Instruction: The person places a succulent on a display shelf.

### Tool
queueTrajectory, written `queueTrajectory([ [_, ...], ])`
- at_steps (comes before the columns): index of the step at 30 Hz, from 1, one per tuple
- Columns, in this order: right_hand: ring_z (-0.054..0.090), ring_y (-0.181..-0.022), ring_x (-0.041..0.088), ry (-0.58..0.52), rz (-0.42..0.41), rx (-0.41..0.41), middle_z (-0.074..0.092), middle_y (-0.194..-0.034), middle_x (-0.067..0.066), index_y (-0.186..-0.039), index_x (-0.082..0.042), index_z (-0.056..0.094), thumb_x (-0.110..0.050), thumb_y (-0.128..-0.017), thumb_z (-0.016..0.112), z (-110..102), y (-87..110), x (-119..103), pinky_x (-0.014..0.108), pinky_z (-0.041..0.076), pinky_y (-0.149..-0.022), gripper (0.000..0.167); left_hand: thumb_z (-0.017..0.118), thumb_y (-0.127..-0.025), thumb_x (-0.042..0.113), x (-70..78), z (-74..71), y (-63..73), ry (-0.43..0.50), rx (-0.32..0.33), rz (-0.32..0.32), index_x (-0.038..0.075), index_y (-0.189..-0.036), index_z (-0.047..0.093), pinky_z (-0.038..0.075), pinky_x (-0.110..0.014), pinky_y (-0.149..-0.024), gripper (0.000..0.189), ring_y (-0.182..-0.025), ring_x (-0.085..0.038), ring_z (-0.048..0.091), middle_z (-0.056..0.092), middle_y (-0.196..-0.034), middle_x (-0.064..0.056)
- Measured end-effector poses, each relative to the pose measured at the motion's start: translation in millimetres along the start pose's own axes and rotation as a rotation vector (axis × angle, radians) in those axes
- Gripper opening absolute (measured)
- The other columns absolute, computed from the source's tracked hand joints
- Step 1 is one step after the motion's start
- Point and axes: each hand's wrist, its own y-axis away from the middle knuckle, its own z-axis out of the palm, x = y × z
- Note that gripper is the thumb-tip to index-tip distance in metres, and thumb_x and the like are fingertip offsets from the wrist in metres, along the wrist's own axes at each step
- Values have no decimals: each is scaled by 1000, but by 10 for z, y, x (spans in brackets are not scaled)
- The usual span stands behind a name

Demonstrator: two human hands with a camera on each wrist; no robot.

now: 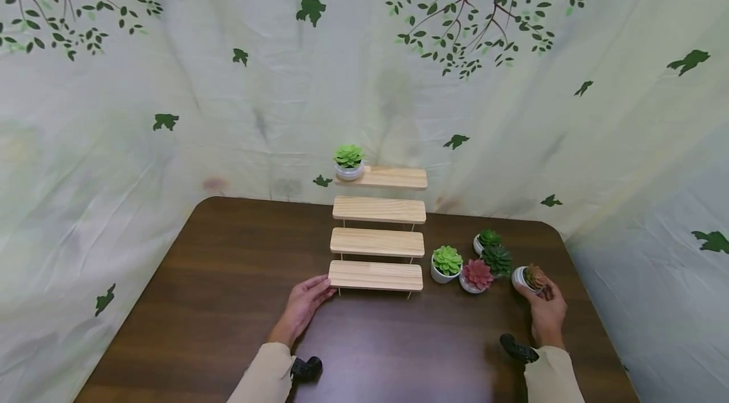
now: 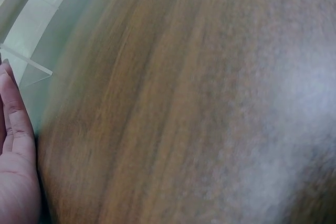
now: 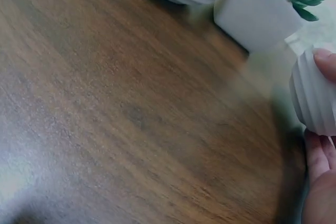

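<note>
A four-step wooden display stand [image 1: 376, 276] stands at the table's middle, its pale boards rising toward the back. My left hand [image 1: 302, 308] touches the left end of its lowest board with extended fingers; in the left wrist view, part of that hand [image 2: 18, 166] shows at the left edge. At the right, my right hand [image 1: 548, 311] holds a small potted succulent [image 1: 534, 277], orange-brown in a ribbed white pot [image 3: 314, 95], tilted to the left. A bright green potted succulent [image 1: 348, 161] sits at the left of the top board.
Left of my right hand, several potted succulents cluster on the brown table [image 1: 228, 302]: a light green one [image 1: 447, 260], a pink-red one [image 1: 477, 274], a dark green one [image 1: 497, 260] and another green one [image 1: 489, 238]. A leaf-print cloth [image 1: 256, 124] hangs behind the table.
</note>
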Motion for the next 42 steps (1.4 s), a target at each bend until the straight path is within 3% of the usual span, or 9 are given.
queueTrajectory([
  [6, 45, -122, 14, -69, 0, 15, 47, -133, 4, -134, -8, 47, 0, -78, 78, 6, 9, -103, 5, 46, -81, 64, 60, -92, -2, 3, 0, 9, -11, -1, 7, -8, -105, 65, 57, -24, -76, 14, -79, -13, 68, 69, -89, -5],
  [10, 45, -124, 15, -78, -27, -11, 45, -136, 5, -134, -9, 49, -1, -77, 79, 17, 23, -247, 5, 47, -79, 64, 59, -93, -3, 7, 11, -2, -11, 12, -4, -12, -109, 62, 57, -24, -77, 19, -80, -14, 67, 69, -90, -6],
  [15, 44, -127, 15, 10, -57, -53, 42, -141, 7, -140, -11, 46, -7, -79, 79, 53, 67, -459, 6, 47, -82, 69, 57, -93, -5, 9, 18, -5, -14, 31, -21, -16, -113, 59, 57, -25, -77, 23, -79, -14, 68, 69, -90, -8],
  [22, 52, -112, 10, 95, -116, -143, 51, -131, 5, -140, -9, 47, -10, -77, 82, 162, 111, -681, 5, 47, -79, 73, 58, -92, -4, 8, 10, -3, -2, 25, -20, -13, -109, 62, 57, -25, -76, 19, -79, -15, 68, 69, -90, -8],
  [30, 48, -119, 15, 231, -162, -254, 45, -138, 11, -144, -8, 42, -17, -80, 79, 367, 203, -874, 10, 45, -91, 74, 59, -92, -5, 28, 16, 9, 14, 11, -18, -6, -102, 65, 57, -24, -76, 12, -78, -14, 68, 69, -88, -6],
  [37, 51, -112, 10, 304, -250, -321, 50, -133, 11, -142, -4, 44, -17, -81, 79, 552, 223, -1004, 8, 45, -88, 72, 58, -92, -4, 25, 19, 1, 1, 32, -40, -15, -112, 60, 57, -25, -77, 22, -79, -15, 67, 69, -91, -9],
  [42, 48, -122, 21, 366, -312, -402, 47, -137, 15, -144, -4, 40, -22, -83, 77, 692, 233, -1147, 20, 44, -100, 74, 59, -93, -3, 40, 33, 8, -11, 27, -33, -18, -116, 56, 57, -25, -77, 28, -80, -15, 68, 69, -93, -10],
])
